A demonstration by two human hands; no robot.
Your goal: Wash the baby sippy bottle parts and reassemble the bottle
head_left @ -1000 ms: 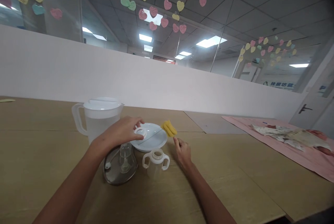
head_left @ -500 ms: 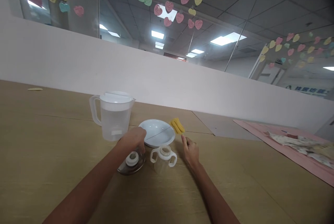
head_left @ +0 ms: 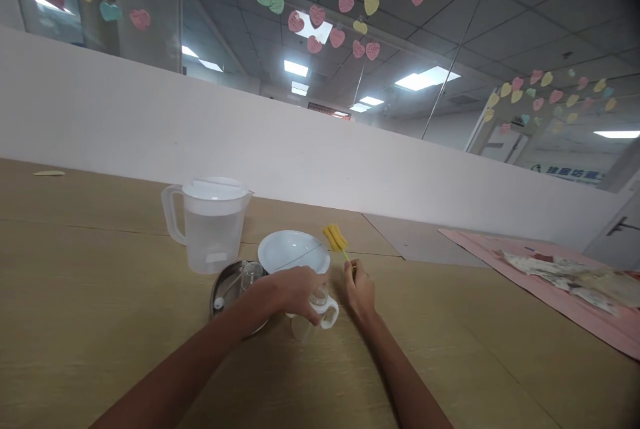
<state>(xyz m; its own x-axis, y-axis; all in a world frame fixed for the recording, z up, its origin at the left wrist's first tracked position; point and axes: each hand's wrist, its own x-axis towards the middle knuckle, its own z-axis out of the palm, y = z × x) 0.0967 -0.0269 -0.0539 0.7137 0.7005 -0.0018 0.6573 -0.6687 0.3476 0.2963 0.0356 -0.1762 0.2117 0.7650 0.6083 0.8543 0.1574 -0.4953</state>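
Observation:
My left hand [head_left: 300,289] reaches across the front of the white bowl [head_left: 283,245], its fingers closed round the upper part of a clear baby bottle [head_left: 303,329]. One white handle of the bottle shows at the right; my hand hides the other. My right hand [head_left: 361,290] grips the thin green handle of a bottle brush with a yellow sponge head [head_left: 335,237], held up to the right of the bowl. Under my left forearm lies a round metal dish [head_left: 215,289], partly covered, with a clear cup-like piece [head_left: 251,273] and a small white-tipped piece in it.
A lidded clear pitcher [head_left: 213,235] with liquid stands behind the dish. On the right, a pink cloth [head_left: 470,242] carries papers or packets. A low white wall [head_left: 300,155] with glass above closes off the back of the wooden table [head_left: 450,335].
My left hand has moved right from the metal dish to the baby bottle, uncovering the dish's contents. My right hand still holds the brush. The view has shifted slightly.

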